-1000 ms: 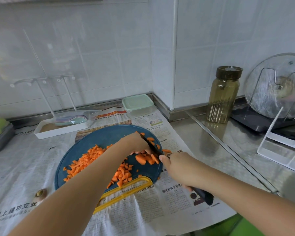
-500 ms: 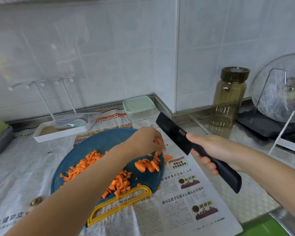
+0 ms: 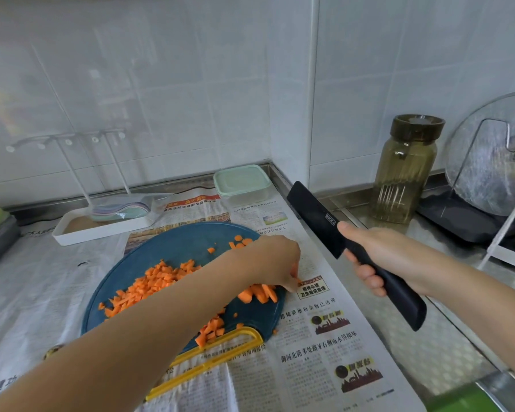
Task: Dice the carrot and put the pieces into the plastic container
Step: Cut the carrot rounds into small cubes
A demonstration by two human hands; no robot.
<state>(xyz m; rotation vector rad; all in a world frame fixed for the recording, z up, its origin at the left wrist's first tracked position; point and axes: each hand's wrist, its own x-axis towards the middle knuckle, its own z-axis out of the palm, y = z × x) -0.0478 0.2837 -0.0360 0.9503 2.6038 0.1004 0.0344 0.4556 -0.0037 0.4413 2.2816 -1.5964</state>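
Note:
Diced carrot pieces (image 3: 149, 285) lie heaped on a round blue cutting board (image 3: 179, 248) with a yellow handle. Larger carrot chunks (image 3: 259, 292) sit at the board's right edge. My left hand (image 3: 275, 263) reaches over that edge and pinches a small carrot piece (image 3: 298, 280) lying on the newspaper. My right hand (image 3: 390, 260) grips the handle of a black knife (image 3: 315, 217), held in the air to the right of the board with the blade pointing up and away. The plastic container (image 3: 242, 182), with a pale green lid on, stands at the back by the wall.
Newspaper (image 3: 324, 352) covers the counter. A white tray (image 3: 101, 224) with a rack stands back left. An amber glass jar (image 3: 405, 171), a glass lid in a white rack (image 3: 494, 162) and a black scale (image 3: 458, 218) stand at the right.
The knife came off the board and was lifted to the right. My left hand moved from the chunks to the board's right edge and down onto a stray piece on the newspaper.

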